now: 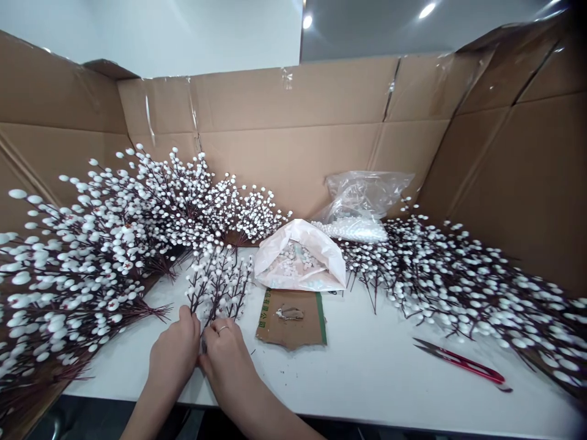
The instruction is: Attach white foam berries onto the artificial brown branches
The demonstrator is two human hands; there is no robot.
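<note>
Near the front left of the table, my left hand (177, 348) and my right hand (229, 351) are side by side, both closed around the dark stems of white berry branches (217, 284). The berry ends point away from me, toward the back. A ring sits on a finger of my right hand. My fingertips and the lower stem ends are mostly hidden. Just right of the hands lies a piece of cardboard (314, 318) with a greyish smear of stuff (290, 313) on it. Behind that stands an open white bag (339, 269) with small white beads inside.
Large heaps of white berry branches (123, 238) fill the left side, and more berry branches (426, 263) lie on the right. Red-handled thread snips (472, 365) rest at the right front. A clear plastic bag (367, 192) sits behind. Cardboard walls (293, 146) enclose the white table (367, 379).
</note>
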